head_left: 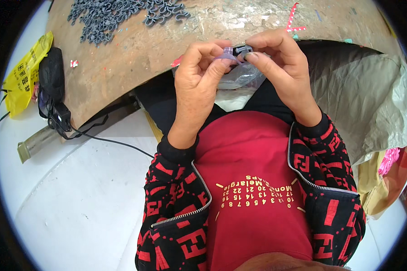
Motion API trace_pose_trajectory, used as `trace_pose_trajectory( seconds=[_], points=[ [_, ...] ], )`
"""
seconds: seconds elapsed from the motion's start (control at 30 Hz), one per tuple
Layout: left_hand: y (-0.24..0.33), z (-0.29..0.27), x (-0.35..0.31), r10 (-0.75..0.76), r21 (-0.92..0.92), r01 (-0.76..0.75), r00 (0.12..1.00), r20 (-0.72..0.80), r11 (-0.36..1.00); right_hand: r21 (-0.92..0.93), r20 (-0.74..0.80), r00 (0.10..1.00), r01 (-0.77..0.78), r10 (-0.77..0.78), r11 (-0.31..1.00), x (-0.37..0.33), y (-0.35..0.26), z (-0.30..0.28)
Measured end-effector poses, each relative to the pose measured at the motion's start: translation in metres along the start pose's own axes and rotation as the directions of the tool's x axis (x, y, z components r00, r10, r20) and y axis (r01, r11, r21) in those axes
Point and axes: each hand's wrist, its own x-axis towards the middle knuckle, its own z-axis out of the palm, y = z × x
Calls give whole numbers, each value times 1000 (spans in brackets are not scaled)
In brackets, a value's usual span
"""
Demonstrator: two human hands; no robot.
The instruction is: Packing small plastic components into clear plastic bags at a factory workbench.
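Note:
Both hands are raised close together over my lap, at the near edge of the table. My left hand [198,72] pinches a clear, purple-tinted suction cup [227,55] between thumb and fingers, its knob pointing away from me. Just to its right, my right hand [282,65] grips a small grey plastic hook piece [244,50] with thumb and forefinger. The two parts are side by side; whether they touch I cannot tell. Below the hands lies a clear plastic bag [244,77], its contents not readable.
A heap of curvy grey plastic hooks [106,20] covers the table's [135,56] far left. Red dotted tape [292,17] marks its far right. Left of the table are a yellow bag [28,74], a black pouch [52,74] and a cable [111,141]. A grey-green sheet [352,99] drapes at right.

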Motion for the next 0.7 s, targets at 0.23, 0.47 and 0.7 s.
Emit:
trace_pose_trajectory(
  seconds=[0.23,0.47,0.7],
  points=[
    [5,2,-1,-56,-87,55,998,-8,995,-299,-33,966,237,-258,925,3,5,1],
    [-1,-3,-3,-232,-152,233,972,23,961,-371,108,947,322,-304,871,2,5,-1],
    [4,-2,-3,30,265,-24,999,-18,964,-361,32,959,275,-283,891,1,-2,-4]
  ],
)
